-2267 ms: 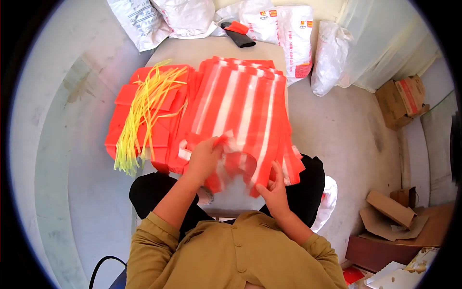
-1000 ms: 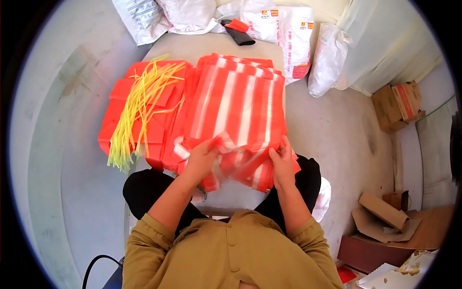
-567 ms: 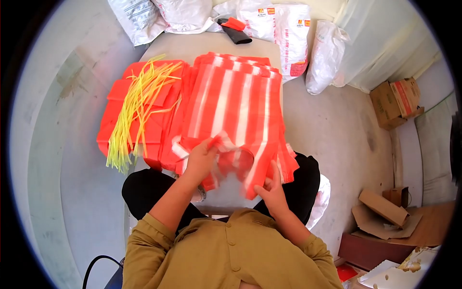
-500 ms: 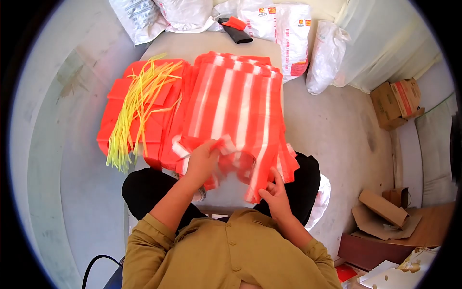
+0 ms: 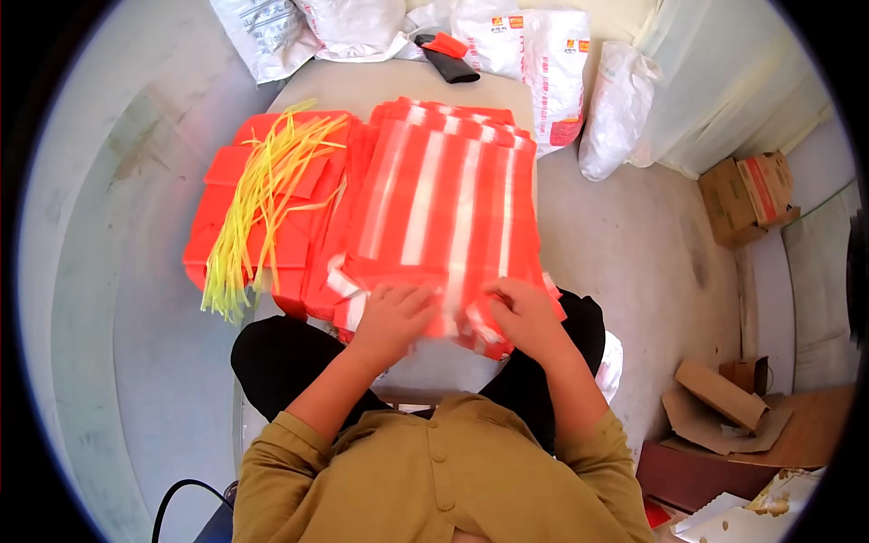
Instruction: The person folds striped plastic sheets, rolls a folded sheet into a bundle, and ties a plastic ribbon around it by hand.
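Observation:
A stack of red-and-white striped plastic bags [image 5: 444, 199] lies on the surface in front of me. My left hand [image 5: 395, 317] rests on the near left edge of the stack, fingers bent over the plastic. At the near right edge, my right hand [image 5: 523, 312] has its fingers curled at the striped plastic; whether either hand grips a layer is hard to tell. Left of the stack sits a pile of folded red bags [image 5: 222, 195], with a bundle of yellow strips [image 5: 262, 208] lying across it.
White sacks [image 5: 557, 81] and a black and red roll [image 5: 450, 61] stand or lie beyond the stack. Cardboard boxes [image 5: 747, 199] sit at the right, and opened cardboard [image 5: 724, 407] lies lower right. My black-clad knees are beneath the near edge.
My right hand has moved up from the hanging near corner to the stack's edge. My left hand has shifted slightly right and down. The near flaps now lie closer to the stack.

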Action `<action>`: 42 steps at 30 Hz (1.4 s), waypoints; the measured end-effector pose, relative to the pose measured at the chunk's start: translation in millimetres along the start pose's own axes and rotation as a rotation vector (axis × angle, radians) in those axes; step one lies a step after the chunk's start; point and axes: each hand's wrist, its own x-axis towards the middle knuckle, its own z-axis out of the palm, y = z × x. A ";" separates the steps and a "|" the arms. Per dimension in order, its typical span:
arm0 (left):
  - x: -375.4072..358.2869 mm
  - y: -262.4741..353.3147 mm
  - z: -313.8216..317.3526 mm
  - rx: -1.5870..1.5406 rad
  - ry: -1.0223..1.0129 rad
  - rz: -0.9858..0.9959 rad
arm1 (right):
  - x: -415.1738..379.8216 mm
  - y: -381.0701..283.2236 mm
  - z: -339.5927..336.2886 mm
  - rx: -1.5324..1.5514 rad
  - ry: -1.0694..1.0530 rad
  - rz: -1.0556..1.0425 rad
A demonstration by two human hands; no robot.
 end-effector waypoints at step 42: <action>12.6 -2.9 -0.1 -0.115 0.239 0.032 | 61.2 2.0 73.0 -0.290 0.009 -0.250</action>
